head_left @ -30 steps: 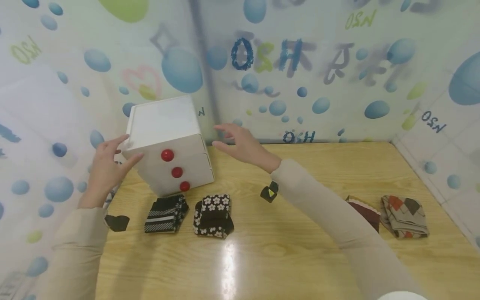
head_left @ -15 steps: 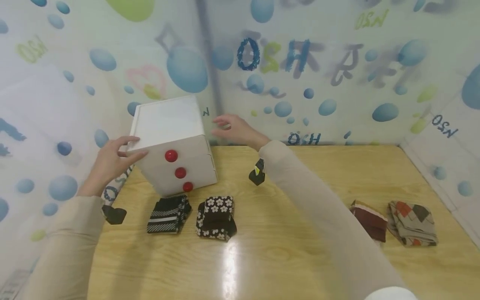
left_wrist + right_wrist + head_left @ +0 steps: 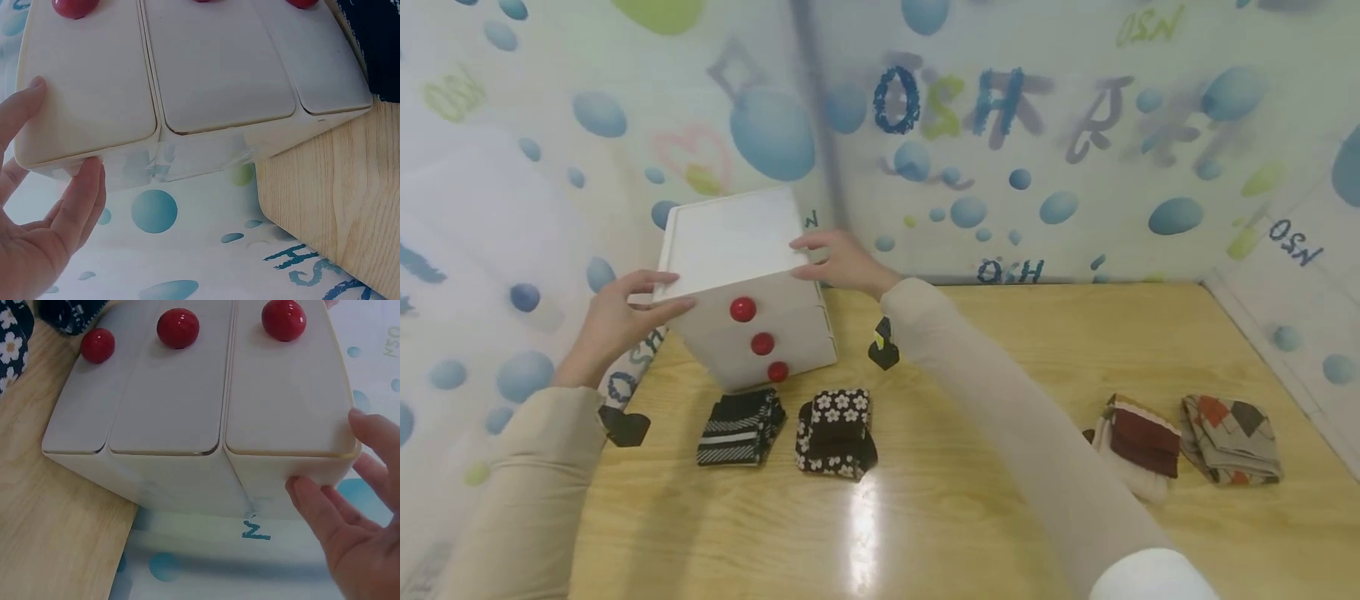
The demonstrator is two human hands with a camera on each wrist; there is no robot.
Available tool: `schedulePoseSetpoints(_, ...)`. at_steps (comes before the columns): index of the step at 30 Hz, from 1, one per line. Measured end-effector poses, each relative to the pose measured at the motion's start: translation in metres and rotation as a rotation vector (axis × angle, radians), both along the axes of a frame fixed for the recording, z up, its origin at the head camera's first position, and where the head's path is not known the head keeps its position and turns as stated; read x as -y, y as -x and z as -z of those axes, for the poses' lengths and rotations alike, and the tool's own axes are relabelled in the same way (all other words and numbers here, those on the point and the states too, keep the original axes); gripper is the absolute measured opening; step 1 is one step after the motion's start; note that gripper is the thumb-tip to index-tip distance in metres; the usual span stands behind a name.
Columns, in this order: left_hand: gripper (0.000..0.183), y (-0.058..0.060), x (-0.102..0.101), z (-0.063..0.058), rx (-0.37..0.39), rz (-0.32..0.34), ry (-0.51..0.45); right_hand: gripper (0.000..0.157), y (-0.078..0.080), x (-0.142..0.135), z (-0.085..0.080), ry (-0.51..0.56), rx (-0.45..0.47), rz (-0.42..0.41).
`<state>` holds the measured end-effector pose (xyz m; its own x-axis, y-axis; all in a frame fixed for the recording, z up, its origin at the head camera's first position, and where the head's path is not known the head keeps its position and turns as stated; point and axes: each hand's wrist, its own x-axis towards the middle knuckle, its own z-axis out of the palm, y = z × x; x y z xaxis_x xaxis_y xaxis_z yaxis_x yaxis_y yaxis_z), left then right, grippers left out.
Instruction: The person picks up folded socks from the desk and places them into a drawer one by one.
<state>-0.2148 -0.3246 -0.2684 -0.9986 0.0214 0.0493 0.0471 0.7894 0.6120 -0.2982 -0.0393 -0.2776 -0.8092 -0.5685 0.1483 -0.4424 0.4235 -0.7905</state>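
A small white drawer cabinet [image 3: 730, 242] with three drawers stands at the back left of the table, red knobs [image 3: 742, 309] down its front. My left hand [image 3: 617, 321] holds its upper left front corner, thumb [image 3: 31, 100] on the top drawer's face and fingers at the side. At the opposite corner my right hand [image 3: 842, 262] does the same. In the right wrist view its thumb [image 3: 369, 428] lies at the drawer's front edge and a fingertip [image 3: 303, 487] on the side wall. Just before the cabinet lie a folded black striped sock bundle [image 3: 741, 429] and a flower-patterned one [image 3: 835, 433].
On the right side of the wooden table [image 3: 962, 517] lie a maroon and cream folded sock bundle [image 3: 1142, 442] and a beige argyle one [image 3: 1232, 437]. My right sleeve passes close by the maroon bundle. A patterned wall [image 3: 1037, 150] rises behind the table and at both sides.
My left hand has settled onto the cabinet's left corner. My right hand has moved left from beside the cabinet to its right corner. The sock bundles stay in place on the table.
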Motion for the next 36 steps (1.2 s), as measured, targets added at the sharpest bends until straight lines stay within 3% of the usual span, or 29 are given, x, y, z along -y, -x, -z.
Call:
schedulePoseSetpoints(4, 0.071, -0.001, 0.003, -0.001, 0.014, 0.012, 0.006, 0.043, 0.001, 0.008, 0.000, -0.063, -0.068, -0.019)
schedulePoseSetpoints(16, 0.070, -0.001, 0.008, -0.005, 0.026, 0.021, 0.004, 0.037, 0.004, 0.014, 0.001, -0.105, -0.093, -0.017)
schedulePoseSetpoints(25, 0.073, -0.002, 0.009, 0.000, 0.026, -0.016, -0.058, 0.036, 0.004, 0.016, 0.005, -0.054, -0.078, 0.005)
schedulePoseSetpoints(36, 0.067, 0.005, 0.001, 0.005, -0.032, -0.007, -0.088, 0.033, 0.001, 0.007, 0.009, -0.009, -0.075, 0.049)
